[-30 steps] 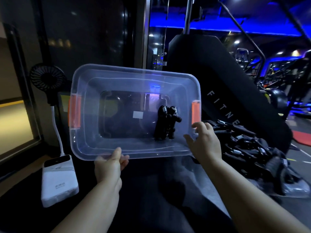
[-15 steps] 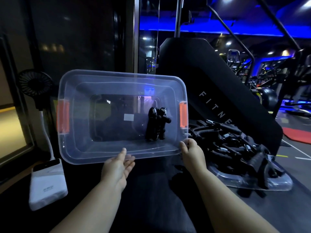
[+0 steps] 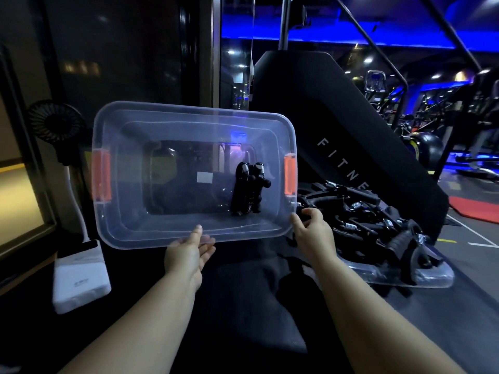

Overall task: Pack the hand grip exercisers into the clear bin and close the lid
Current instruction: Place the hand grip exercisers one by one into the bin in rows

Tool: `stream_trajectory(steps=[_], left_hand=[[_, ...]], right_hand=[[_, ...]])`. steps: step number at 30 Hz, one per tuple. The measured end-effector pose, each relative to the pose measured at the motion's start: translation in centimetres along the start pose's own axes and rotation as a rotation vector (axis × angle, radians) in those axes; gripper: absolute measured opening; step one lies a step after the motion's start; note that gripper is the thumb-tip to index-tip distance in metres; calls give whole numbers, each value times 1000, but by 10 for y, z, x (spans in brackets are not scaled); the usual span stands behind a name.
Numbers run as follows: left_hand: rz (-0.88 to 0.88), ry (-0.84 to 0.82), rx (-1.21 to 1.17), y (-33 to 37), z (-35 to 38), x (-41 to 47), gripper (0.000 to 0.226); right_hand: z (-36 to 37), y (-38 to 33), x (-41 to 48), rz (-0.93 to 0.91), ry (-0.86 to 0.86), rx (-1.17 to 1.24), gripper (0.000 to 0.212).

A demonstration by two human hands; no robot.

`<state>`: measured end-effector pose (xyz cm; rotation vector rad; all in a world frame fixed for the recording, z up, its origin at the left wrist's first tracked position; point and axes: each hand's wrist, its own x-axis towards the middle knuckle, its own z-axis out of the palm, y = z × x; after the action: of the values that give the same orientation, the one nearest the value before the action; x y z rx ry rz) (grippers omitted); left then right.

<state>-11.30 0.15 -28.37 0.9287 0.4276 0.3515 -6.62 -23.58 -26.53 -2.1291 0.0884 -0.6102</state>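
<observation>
We hold the clear bin (image 3: 151, 147) tipped toward us, left hand (image 3: 187, 255) with fingers loosely spread under its near rim, right hand (image 3: 313, 229) gripping the near right corner. Two hand grip exercisers (image 3: 248, 188) sit inside; the pile (image 3: 378, 225) waits on the lid (image 3: 421, 279) to the right. Packing has barely begun: next, set the bin down flat.

This is a gym, dim and lit with blue strip lights (image 3: 351, 40) along the ceiling. Exercise machines (image 3: 375, 85) stand in rows at the back, a big black padded panel (image 3: 351, 147) reads "FITNE", and a red mat (image 3: 478, 210) lies on the marked floor.
</observation>
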Motion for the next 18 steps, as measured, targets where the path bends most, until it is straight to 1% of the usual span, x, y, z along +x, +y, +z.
stream_trajectory(steps=[5,10,13,15,17,18], left_hand=[[-1,4,20,-2,0,0,17],[-21,-5,33,0,-1,-2,14],[-24,-17,44,0,-1,-2,14],[-28,-24,47,0,-2,-1,13],[-28,-27,52,-1,-2,0,13],[-26,-28,56,-1,-2,0,13]], right_hand=[[-33,1,-11,-60,-55,-31,32],[-69,12,-21,-148,31,-149,23],[-87,17,-26,-237,119,-224,18],[-99,20,-28,-294,219,-270,16],[-110,24,-27,-286,339,-340,16],[-116,27,-26,-243,389,-378,19]])
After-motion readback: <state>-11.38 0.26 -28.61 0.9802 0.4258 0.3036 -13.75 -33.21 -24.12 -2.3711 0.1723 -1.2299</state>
